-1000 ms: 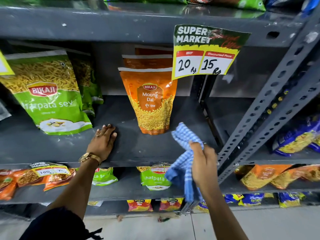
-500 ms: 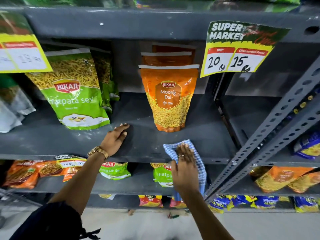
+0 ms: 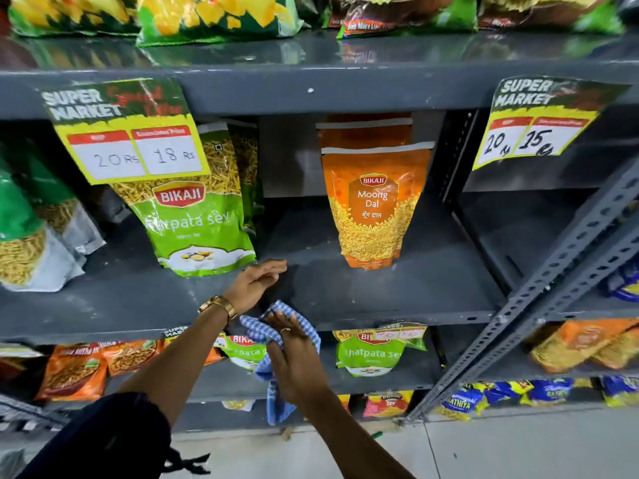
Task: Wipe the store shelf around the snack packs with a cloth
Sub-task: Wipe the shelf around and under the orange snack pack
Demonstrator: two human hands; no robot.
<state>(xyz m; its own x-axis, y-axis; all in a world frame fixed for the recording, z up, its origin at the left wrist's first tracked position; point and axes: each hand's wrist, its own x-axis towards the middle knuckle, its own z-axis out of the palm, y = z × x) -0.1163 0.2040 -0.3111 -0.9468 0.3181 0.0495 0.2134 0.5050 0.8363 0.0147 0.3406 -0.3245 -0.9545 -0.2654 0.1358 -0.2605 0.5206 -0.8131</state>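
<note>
**Cloth held at the front lip of a grey steel snack shelf**

The right hand point(image 3: 296, 366) pressed a blue-and-white checked cloth point(image 3: 276, 344) against the front edge of the grey shelf point(image 3: 397, 292), its fingers spread flat over the fabric and the cloth's tail hanging below the lip. The left hand point(image 3: 254, 285), with a gold watch point(image 3: 218, 305) at the wrist, rested open on the shelf surface just in front of the green Bikaji Chatpata Sev pouch point(image 3: 197, 219), gripping nothing. An orange Bikaji Moong Dal pouch point(image 3: 375, 209) stood upright further right, with more orange pouches behind it. Both pouches were sealed; printed or windowed fronts showed yellow snack. A price tag point(image 3: 128, 133) marked 20 and 18 hung above the green pouch
</note>
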